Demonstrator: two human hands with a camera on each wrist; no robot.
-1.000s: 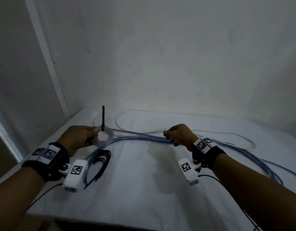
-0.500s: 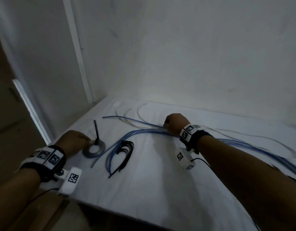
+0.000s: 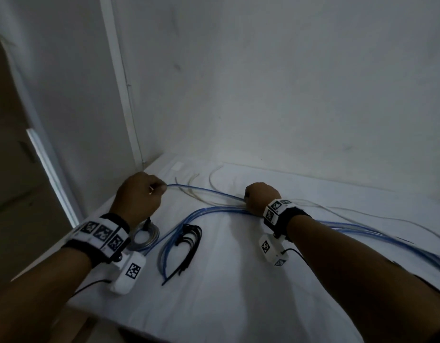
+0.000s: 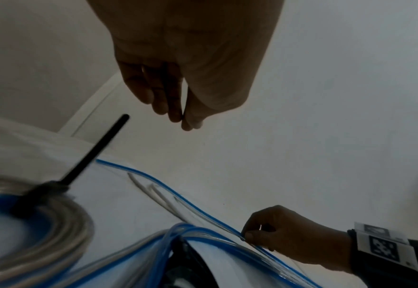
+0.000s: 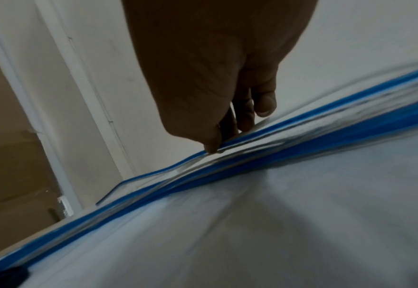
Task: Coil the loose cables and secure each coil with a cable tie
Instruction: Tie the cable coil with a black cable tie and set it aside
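Tied coil now released, near left. Left hand, fingertips together, reaching the blue cable end, grasp uncertain; right hand pinching it. Next coil beginning.

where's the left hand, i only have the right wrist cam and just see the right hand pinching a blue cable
Observer: The left hand hovers by the free end of that blue cable. The left wrist view shows its fingers holding nothing.
Operator: any coil done yet
Observer: Yes. One clear coil lies just below the left hand in the head view, with a black tie round it, tail sticking up.
Operator: spare ties?
Observer: A bunch of black cable ties lies just right of that coil.
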